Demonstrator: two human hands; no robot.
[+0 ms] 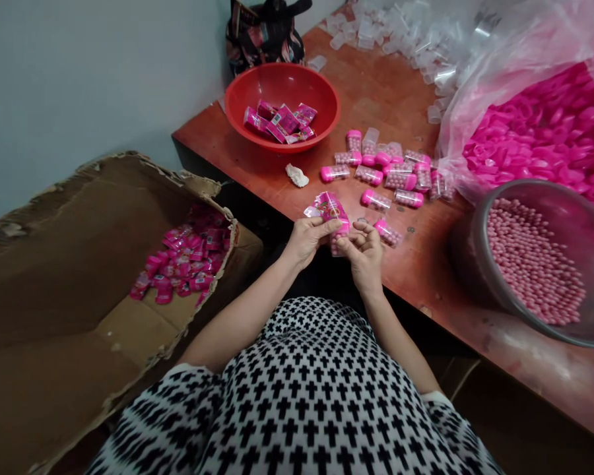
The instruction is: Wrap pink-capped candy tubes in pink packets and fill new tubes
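Observation:
At the table's front edge, my left hand (305, 241) pinches a printed pink wrapper (330, 206). A small clear tube of pink beads (336, 247) with a pink cap shows at the wrapper's lower end, partly covered by my fingers. My right hand (363, 254) has its thumb and fingers closed on this tube from the right. Whether the tube is inside the wrapper or against it, I cannot tell. Just right of my right hand lies another capped tube (389, 233). Several more filled tubes (399, 179) with pink caps lie in a loose group beyond my hands.
A red bowl (234, 121) holds pink printed packets. On the left, a cardboard box (44, 290) contains more packets. A grey bowl (480, 264) of pink beads, a plastic bag of pink caps (539, 132) and clear empty tubes (371, 30) stand on the table, near crumpled white tissue (297, 175).

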